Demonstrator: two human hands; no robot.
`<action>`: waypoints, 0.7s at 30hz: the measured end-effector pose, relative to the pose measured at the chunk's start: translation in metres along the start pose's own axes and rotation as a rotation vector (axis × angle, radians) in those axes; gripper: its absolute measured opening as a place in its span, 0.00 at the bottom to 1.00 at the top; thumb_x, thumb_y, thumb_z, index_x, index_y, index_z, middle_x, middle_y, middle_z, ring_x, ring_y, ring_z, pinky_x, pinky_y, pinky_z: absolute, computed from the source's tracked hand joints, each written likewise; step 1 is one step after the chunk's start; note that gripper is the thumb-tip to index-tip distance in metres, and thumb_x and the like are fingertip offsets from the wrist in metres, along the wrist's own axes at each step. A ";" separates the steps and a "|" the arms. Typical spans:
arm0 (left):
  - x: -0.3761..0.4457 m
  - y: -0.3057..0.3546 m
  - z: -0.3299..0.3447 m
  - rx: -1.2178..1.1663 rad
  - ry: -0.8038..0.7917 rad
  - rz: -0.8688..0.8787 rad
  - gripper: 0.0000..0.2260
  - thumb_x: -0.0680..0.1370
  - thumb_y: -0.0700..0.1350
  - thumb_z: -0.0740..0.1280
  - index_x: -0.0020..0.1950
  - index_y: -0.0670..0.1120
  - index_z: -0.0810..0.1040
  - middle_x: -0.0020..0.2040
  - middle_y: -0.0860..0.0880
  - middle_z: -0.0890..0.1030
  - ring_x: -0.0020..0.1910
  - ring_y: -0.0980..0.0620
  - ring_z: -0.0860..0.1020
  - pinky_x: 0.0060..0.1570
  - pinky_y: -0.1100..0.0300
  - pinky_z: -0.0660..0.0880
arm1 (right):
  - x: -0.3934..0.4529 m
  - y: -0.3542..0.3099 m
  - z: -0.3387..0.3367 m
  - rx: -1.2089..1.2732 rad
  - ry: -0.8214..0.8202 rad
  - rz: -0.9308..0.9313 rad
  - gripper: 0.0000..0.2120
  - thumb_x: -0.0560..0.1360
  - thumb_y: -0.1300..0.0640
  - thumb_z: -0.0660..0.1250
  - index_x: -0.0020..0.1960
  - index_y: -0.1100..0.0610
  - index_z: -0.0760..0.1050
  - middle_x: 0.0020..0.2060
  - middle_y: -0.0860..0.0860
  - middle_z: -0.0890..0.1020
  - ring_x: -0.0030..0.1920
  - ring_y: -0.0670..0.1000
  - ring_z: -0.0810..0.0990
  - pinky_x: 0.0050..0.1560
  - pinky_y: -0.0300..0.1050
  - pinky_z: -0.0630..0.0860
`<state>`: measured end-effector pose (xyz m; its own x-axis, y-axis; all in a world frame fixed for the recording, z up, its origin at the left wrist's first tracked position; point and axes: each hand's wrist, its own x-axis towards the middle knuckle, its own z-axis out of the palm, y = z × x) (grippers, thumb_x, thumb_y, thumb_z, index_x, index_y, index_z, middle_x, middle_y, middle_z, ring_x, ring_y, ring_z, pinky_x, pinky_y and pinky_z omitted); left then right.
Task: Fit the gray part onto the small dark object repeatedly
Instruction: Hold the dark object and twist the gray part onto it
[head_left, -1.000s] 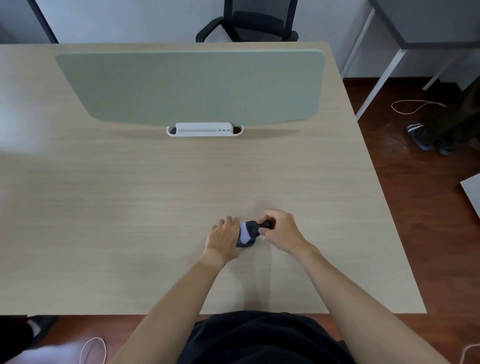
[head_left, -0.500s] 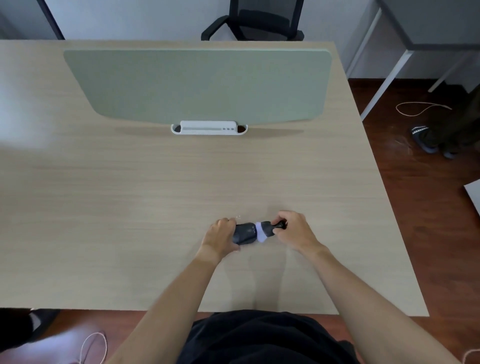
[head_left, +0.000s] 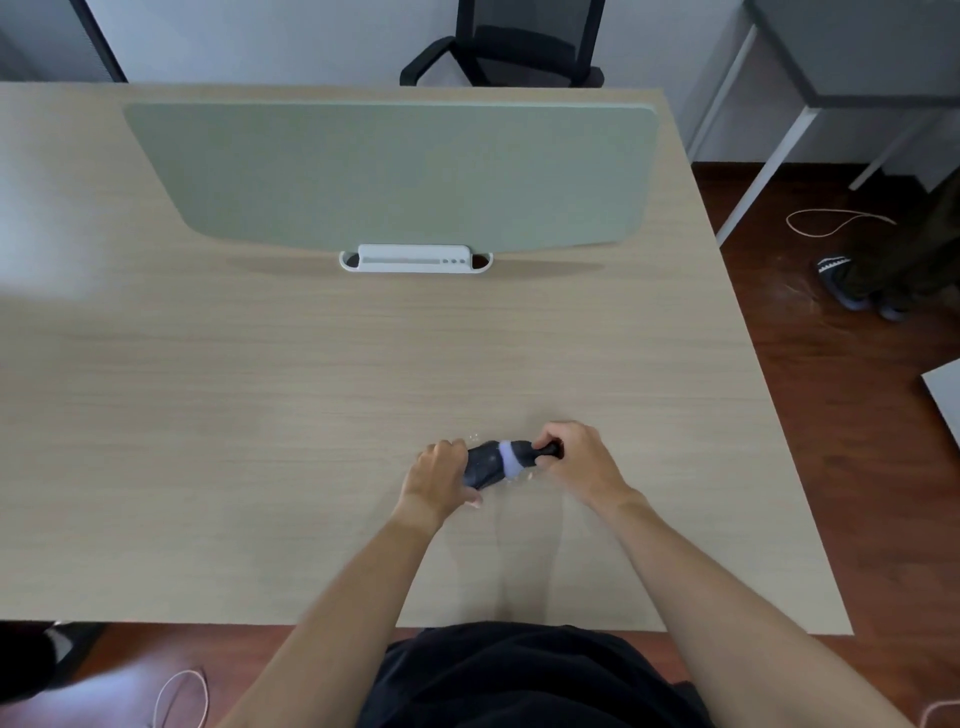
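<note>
A small dark object (head_left: 483, 464) lies sideways just above the wooden desk (head_left: 260, 415), near its front edge. A light gray, bluish part (head_left: 509, 459) rings its middle, joined to a narrower dark end (head_left: 540, 451) on the right. My left hand (head_left: 439, 475) grips the thick dark end. My right hand (head_left: 576, 457) is closed around the narrow right end. The two hands hold the pieces together in one line; the ends are hidden inside my fingers.
A pale green divider panel (head_left: 395, 171) stands in a white clamp base (head_left: 415, 258) across the desk's far half. A black office chair (head_left: 519, 47) sits behind the desk. On the floor at right are a white-legged table (head_left: 769, 150), shoes (head_left: 841, 280) and a loose cord (head_left: 831, 221).
The dark object has swung from an upright tilt to lying level between my hands. My hands have spread slightly apart along it, and the gray part now sits mid-length.
</note>
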<state>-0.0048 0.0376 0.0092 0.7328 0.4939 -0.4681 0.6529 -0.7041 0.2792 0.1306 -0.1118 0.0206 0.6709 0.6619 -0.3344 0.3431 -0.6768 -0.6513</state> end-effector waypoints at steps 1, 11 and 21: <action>0.000 0.000 0.000 -0.001 -0.001 -0.004 0.27 0.66 0.53 0.78 0.55 0.40 0.73 0.52 0.44 0.78 0.52 0.43 0.78 0.46 0.57 0.72 | 0.000 0.002 -0.003 0.012 0.036 0.006 0.10 0.69 0.65 0.68 0.41 0.50 0.79 0.42 0.46 0.81 0.45 0.51 0.79 0.45 0.47 0.78; -0.002 0.000 -0.002 -0.072 0.024 -0.052 0.28 0.63 0.54 0.80 0.54 0.40 0.74 0.51 0.43 0.80 0.52 0.42 0.79 0.46 0.56 0.72 | 0.006 -0.034 0.023 0.081 -0.103 -0.084 0.09 0.68 0.64 0.69 0.44 0.54 0.81 0.41 0.48 0.82 0.44 0.51 0.80 0.46 0.45 0.78; -0.003 0.000 -0.005 -0.109 0.017 -0.077 0.27 0.64 0.54 0.80 0.53 0.40 0.74 0.51 0.44 0.79 0.50 0.43 0.78 0.42 0.58 0.68 | 0.015 -0.021 -0.002 0.131 0.015 0.048 0.05 0.72 0.62 0.67 0.43 0.56 0.81 0.41 0.50 0.82 0.43 0.50 0.79 0.43 0.41 0.76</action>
<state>-0.0065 0.0382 0.0146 0.6825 0.5532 -0.4777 0.7234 -0.6046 0.3334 0.1351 -0.0882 0.0308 0.6946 0.6243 -0.3575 0.2223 -0.6588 -0.7187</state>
